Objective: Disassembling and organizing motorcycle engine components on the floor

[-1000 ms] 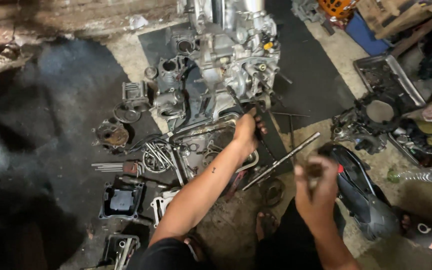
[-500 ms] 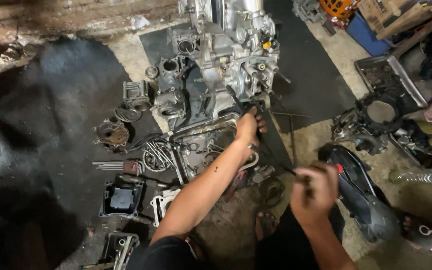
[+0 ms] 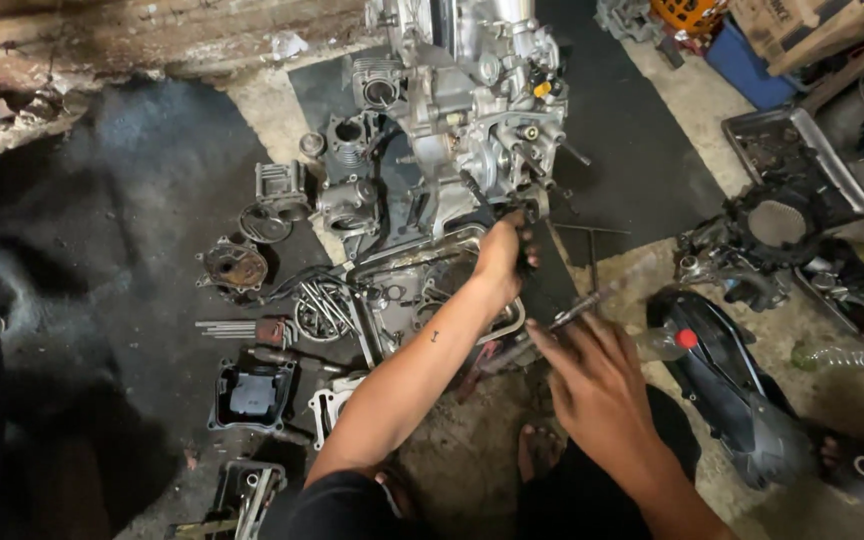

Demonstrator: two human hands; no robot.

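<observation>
A grey, partly stripped engine (image 3: 472,110) stands on a black mat (image 3: 642,160) on the floor. My left hand (image 3: 505,252) reaches to the engine's lower edge, fingers curled around a dark part there, just above an open crankcase half (image 3: 407,295). My right hand (image 3: 597,385) is lower and to the right, holding a thin metal rod tool (image 3: 592,300) that points up and right and is blurred. The two hands are about a hand's width apart.
Loose engine parts lie to the left: a cylinder (image 3: 282,185), a round rusty cover (image 3: 235,266), a bundle of long bolts (image 3: 237,328), a black cover (image 3: 252,395). At right lie a black plastic fairing (image 3: 742,400), a metal tray (image 3: 802,150) and a blue box (image 3: 752,70). My bare foot (image 3: 540,450) is below.
My right hand has come down and toward the left hand with the rod, which has swung to a lower position. The left hand has stayed on the engine's lower edge.
</observation>
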